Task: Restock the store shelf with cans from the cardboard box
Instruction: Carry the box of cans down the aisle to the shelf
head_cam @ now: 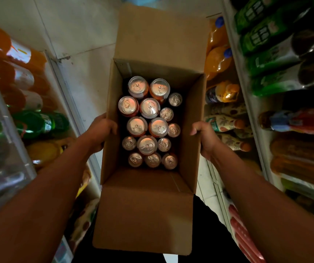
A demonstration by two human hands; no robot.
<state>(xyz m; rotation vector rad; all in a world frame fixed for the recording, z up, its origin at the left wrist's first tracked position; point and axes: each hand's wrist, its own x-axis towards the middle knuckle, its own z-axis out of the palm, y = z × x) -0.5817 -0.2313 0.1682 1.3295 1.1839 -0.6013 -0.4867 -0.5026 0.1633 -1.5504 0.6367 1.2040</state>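
An open cardboard box (190, 114) hangs in front of me over the aisle floor, its flaps folded out toward me and away. Several drink cans (148, 122) stand upright inside, silver tops up, some wide and some slim. My left hand (100, 132) grips the box's left wall, thumb hooked over the rim. On the other side, my right hand (205, 138) grips the right wall the same way. The box's underside is hidden.
Store shelves line both sides. The left shelf (65, 95) holds orange, green and yellow bottles. The right shelf (247, 103) holds green, dark, orange and patterned bottles. A pale tiled floor (80, 31) runs between them beyond the box.
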